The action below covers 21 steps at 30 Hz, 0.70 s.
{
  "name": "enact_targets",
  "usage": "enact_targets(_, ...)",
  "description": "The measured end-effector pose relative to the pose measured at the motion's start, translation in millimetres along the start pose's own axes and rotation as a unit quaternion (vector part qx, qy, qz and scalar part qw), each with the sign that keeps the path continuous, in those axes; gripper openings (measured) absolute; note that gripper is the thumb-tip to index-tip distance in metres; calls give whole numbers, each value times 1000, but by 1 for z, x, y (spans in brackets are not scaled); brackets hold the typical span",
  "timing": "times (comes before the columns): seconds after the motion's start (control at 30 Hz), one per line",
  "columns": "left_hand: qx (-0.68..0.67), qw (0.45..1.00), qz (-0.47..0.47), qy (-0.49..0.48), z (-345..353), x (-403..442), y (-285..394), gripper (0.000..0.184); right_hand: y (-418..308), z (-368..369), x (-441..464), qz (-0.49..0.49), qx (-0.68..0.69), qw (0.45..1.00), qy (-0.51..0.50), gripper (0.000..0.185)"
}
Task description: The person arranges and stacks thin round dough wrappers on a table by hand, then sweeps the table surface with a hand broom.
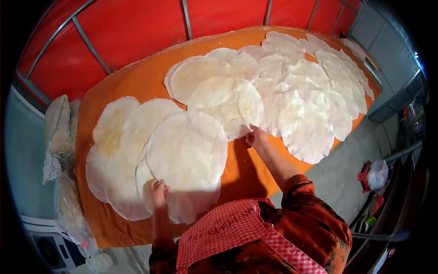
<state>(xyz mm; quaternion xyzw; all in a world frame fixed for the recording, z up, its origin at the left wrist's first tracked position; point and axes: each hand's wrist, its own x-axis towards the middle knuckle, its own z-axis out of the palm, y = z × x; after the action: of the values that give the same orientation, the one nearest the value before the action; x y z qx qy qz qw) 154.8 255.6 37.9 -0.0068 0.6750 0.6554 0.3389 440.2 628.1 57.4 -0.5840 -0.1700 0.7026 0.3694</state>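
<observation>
- Across the orange cloth-covered table (118,86) in front of you, thin, round, off-white dough sheets (315,109) lie flat, many overlapping.
- At the near left, your left hand (158,192) is at the lower-left edge of a large, round, whitish dough sheet (187,155); your fingers are curled, but I cannot tell whether they pinch it.
- That sheet overlaps its neighbours in the left-hand group.
- Near the table's middle, your right hand (257,137) reaches to the near edge of a pale, cream-tinted dough sheet (221,116), fingertips at its rim; whether they grip it, I cannot tell.
- Around your chest is a red-and-white checked cloth apron (219,233).
- Along the table's left side hangs a clear, crumpled plastic bag (68,210).
</observation>
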Motion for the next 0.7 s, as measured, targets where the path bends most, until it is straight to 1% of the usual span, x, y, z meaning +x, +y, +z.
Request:
enact_targets(0.03, 11, 1000, 1, 1, -3, 8, -8, 41, 0, 3, 1, 11, 31, 999, 2, 16)
enact_targets(0.07, 22, 1000, 2, 4, -9, 20, -20, 42, 1, 5, 5, 3, 43, 999, 3, 17)
enact_targets(0.17, 40, 999, 6, 28, -4, 24, -21, 41, 10, -4, 42, -21, -37, 997, -58, 23)
enact_targets(0.2, 44, 998, 6, 37, 0, 22, -19, 40, 11, 0, 36, -54, -46, 997, -18, 24)
enact_targets(0.27, 44, 997, 38, 55, 6, 20, -20, 36, 10, 14, 7, -117, -66, 989, 63, 28)
enact_targets(0.3, 45, 995, 53, 66, 7, 17, -20, 34, 10, 12, 3, -128, -41, 989, 55, 30)
enact_targets(0.4, 43, 994, 54, 85, 8, 13, -17, 30, 17, 14, -2, -158, 21, 987, 27, 33)
enact_targets(0.47, 22, 994, 65, 84, 3, 15, -22, 29, 22, 17, -6, -185, 61, 981, 16, 32)
enact_targets(0.57, 17, 992, 80, 96, 4, 12, -12, 30, 36, 18, 8, -237, 89, 967, 2, 37)
enact_targets(0.6, 19, 991, 83, 105, 5, 7, -6, 31, 36, 16, 16, -219, 66, 973, -7, 36)
enact_targets(0.67, 24, 993, 57, 96, 12, -4, 7, 33, 32, 14, 31, -174, 11, 984, -31, 36)
enact_targets(0.7, 28, 994, 43, 96, 10, -7, 11, 34, 24, 20, 23, -200, 52, 977, -41, 23)
